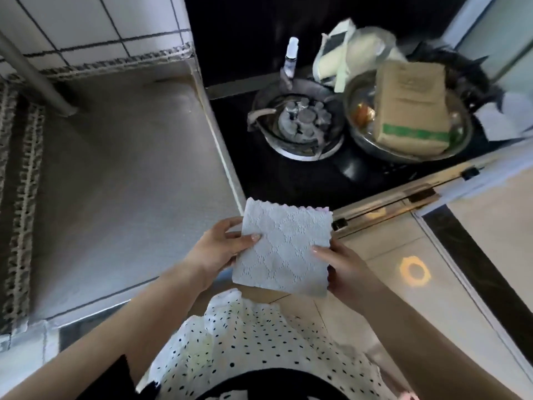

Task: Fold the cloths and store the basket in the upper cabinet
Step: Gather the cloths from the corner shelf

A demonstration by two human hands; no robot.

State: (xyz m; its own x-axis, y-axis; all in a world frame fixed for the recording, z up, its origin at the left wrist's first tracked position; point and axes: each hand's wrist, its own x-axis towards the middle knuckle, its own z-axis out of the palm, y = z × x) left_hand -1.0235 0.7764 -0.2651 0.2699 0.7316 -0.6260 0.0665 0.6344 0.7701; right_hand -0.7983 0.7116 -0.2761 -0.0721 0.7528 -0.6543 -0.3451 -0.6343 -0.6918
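A pale grey cloth (284,248) with a diamond weave and scalloped edges is folded into a square and held in the air in front of my body. A pink edge shows at its top right corner. My left hand (219,249) pinches the cloth's left edge, thumb on top. My right hand (344,269) pinches its right edge, thumb on top and fingers underneath. The cloth hangs just off the corner of the grey countertop (129,168). No basket or upper cabinet is in view.
A black gas stove (288,180) with a burner (301,122) lies ahead. A steel bowl (372,148) on it holds a brown paper package (409,105). A small white bottle (290,60) and plastic bags (346,53) stand behind. Tiled wall at left, tiled floor (403,298) at right.
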